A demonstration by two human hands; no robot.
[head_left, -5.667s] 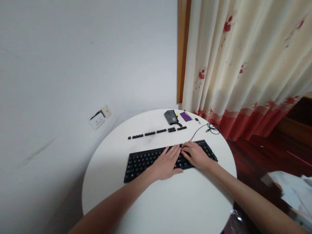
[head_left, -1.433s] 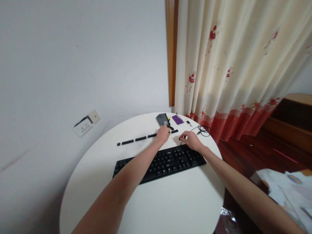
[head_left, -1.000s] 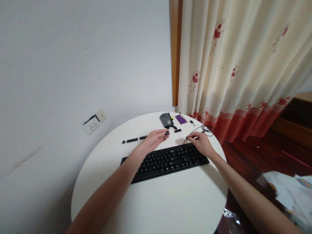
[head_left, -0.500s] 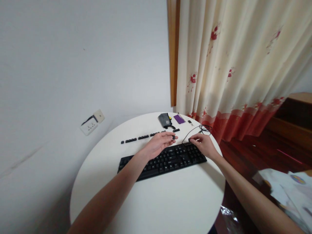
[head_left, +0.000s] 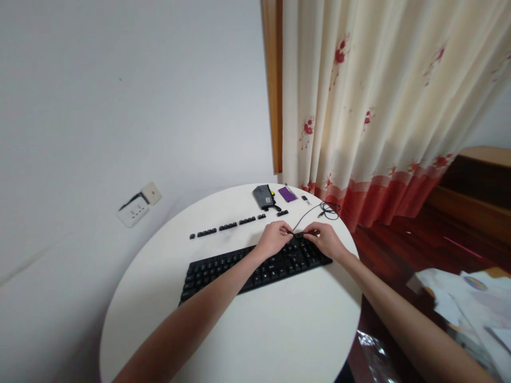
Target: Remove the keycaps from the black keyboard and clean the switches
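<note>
**A:** Head camera: where are your hands?

**B:** Both are at the far edge of the keyboard, toward its right end. It lies slantwise across the white round desk, from eight o'clock up to two. My left hand and right hand are just beside each other, fingertips almost meeting.

**A:** And the grip?

**B:** The left grip is pinched nearly closed, thumb against fingers, on a small black keycap right over the keyboard's top row. The right grip is drawn in tight too, its tips against the same spot. I cannot tell whether it has hold of the piece or only touches it, as it is too small to see.

**A:** What lies around them?

**B:** At ten o'clock from my left hand there is a row of loose keycaps on the desk, clear of the keyboard. At twelve there is a grey pouch, with a purple card just beside it at its three o'clock. A thin black cable runs from the keyboard's far edge toward one o'clock and ends in a loop near the desk rim. A wall socket sits at nine o'clock, and a flowered curtain hangs at one.
</note>
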